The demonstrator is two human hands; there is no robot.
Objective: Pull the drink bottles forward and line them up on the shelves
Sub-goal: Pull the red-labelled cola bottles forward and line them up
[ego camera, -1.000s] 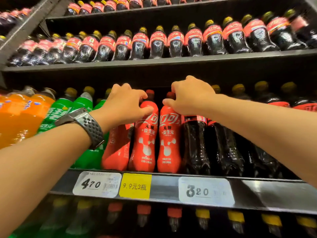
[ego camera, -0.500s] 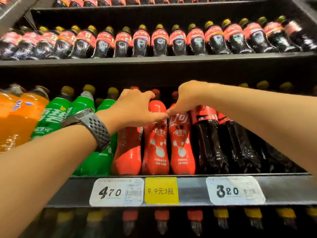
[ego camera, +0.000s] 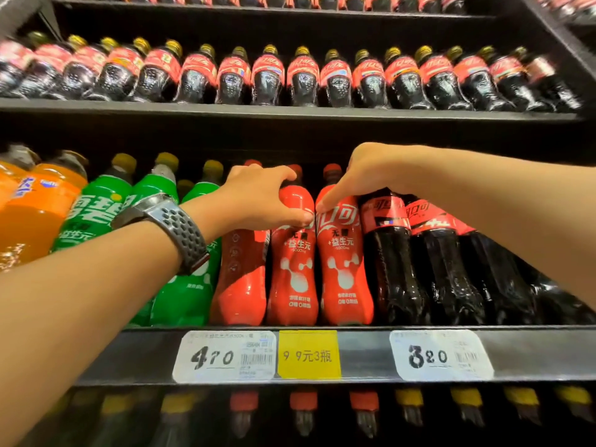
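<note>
Three red-wrapped cola bottles stand at the front of the middle shelf (ego camera: 364, 353). My left hand (ego camera: 258, 198), with a grey watch on the wrist, grips the shoulder of the middle red bottle (ego camera: 293, 269), thumb across its front. My right hand (ego camera: 364, 172) curls over the tops of the dark cola bottles (ego camera: 396, 269), with its thumb touching the label of the right red bottle (ego camera: 345, 269). The left red bottle (ego camera: 240, 279) stands turned, partly behind my left hand.
Green soda bottles (ego camera: 96, 214) and orange soda bottles (ego camera: 32, 214) stand to the left on the same shelf. A row of dark cola bottles (ego camera: 300, 75) fills the shelf above. Caps of more bottles (ego camera: 303, 401) show below. Price tags (ego camera: 225, 356) hang on the shelf edge.
Both hands stayed on the bottle tops while the view shifted up and right. The left hand's grip slid onto the middle red bottle's shoulder; the right thumb now touches the right red bottle.
</note>
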